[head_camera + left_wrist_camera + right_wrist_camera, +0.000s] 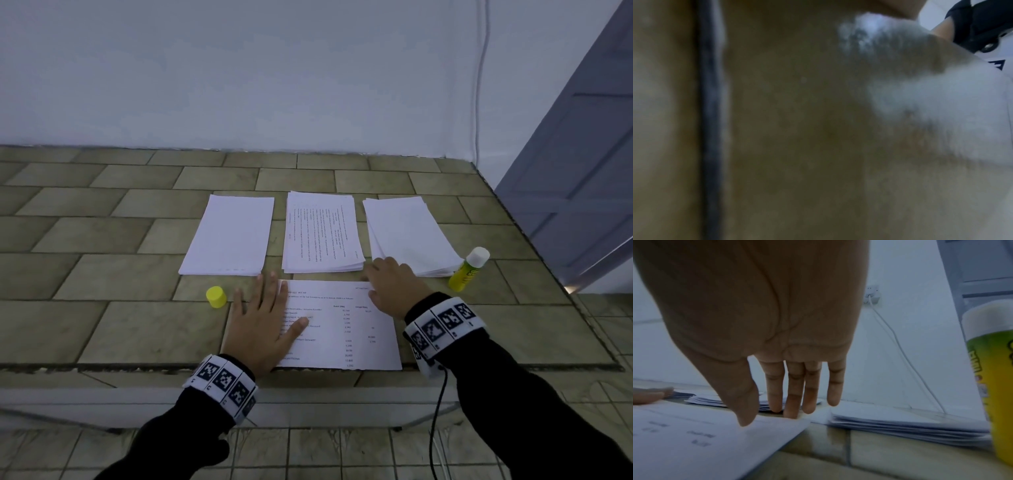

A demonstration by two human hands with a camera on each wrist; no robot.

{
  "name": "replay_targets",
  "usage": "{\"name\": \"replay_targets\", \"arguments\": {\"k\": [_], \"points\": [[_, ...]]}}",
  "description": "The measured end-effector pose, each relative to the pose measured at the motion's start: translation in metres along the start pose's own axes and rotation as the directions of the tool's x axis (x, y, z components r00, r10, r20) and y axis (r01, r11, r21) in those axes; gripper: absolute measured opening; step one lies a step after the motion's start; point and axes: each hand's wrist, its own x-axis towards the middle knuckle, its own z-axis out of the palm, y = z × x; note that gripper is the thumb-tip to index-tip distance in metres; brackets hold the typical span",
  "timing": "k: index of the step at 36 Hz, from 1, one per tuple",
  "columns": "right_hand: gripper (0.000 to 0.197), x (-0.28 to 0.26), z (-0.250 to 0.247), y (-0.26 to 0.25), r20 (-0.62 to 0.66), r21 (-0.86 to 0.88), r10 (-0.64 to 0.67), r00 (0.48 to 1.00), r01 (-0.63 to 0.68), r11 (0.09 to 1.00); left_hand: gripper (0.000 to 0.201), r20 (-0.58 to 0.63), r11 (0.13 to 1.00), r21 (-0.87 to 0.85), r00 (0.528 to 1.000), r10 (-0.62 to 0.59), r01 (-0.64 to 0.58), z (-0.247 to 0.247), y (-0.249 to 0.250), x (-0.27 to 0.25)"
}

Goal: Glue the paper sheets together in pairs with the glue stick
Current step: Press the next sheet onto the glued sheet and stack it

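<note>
A printed sheet [342, 329] lies at the table's near edge. My left hand [263, 315] lies flat on its left part with fingers straight. My right hand [390, 284] rests over the sheet's far right corner [777, 426], fingers straight and pointing down, tips [791, 412] at the table. The glue stick [468, 269] stands uncapped at the right, close to my right wrist [995, 386]. Its yellow cap [216, 297] sits left of my left hand. Three paper stacks lie behind: blank left [228, 236], printed middle [322, 233], blank right [409, 233].
The tiled table [102, 240] ends at a near edge just under my wrists and a right edge past the glue stick. A white wall rises behind, with a cable [904, 353] hanging from a socket. The left wrist view is dark and blurred.
</note>
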Motion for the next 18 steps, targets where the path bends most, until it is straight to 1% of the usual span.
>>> {"name": "replay_targets", "arguments": {"k": [2, 4, 6, 8, 10, 14, 18], "points": [[0.031, 0.002, -0.001, 0.000, -0.003, 0.007, 0.013, 1.000, -0.013, 1.000, 0.110, 0.001, 1.000, 0.006, 1.000, -0.001, 0.001, 0.000, 0.000, 0.000], [0.026, 0.004, 0.000, 0.002, -0.005, 0.057, 0.018, 1.000, -0.018, 0.998, 0.111, -0.002, 1.000, 0.005, 1.000, -0.002, 0.002, 0.000, 0.000, -0.001], [0.022, 0.007, -0.002, 0.007, 0.023, 0.177, 0.037, 0.999, -0.041, 0.983, 0.110, -0.014, 1.000, -0.002, 1.000, -0.002, 0.001, -0.001, 0.001, -0.001], [0.022, 0.010, -0.009, 0.014, 0.055, 0.315, 0.042, 0.998, -0.057, 0.947, 0.110, -0.025, 1.000, -0.010, 1.000, -0.004, 0.004, -0.002, 0.001, -0.001], [0.024, 0.010, -0.020, 0.024, 0.014, 0.412, 0.055, 0.998, -0.056, 0.910, 0.108, -0.023, 1.000, -0.010, 1.000, -0.007, 0.007, -0.001, 0.000, 0.000], [0.023, 0.012, -0.050, 0.047, -0.117, 0.515, 0.126, 0.985, -0.048, 0.856, 0.098, -0.058, 0.999, -0.049, 0.998, -0.005, 0.002, 0.004, -0.002, 0.000], [0.017, 0.020, -0.066, 0.069, -0.158, 0.658, 0.287, 0.945, -0.116, 0.744, 0.094, -0.046, 0.999, -0.052, 0.999, -0.006, 0.004, 0.006, -0.003, 0.001]]}}
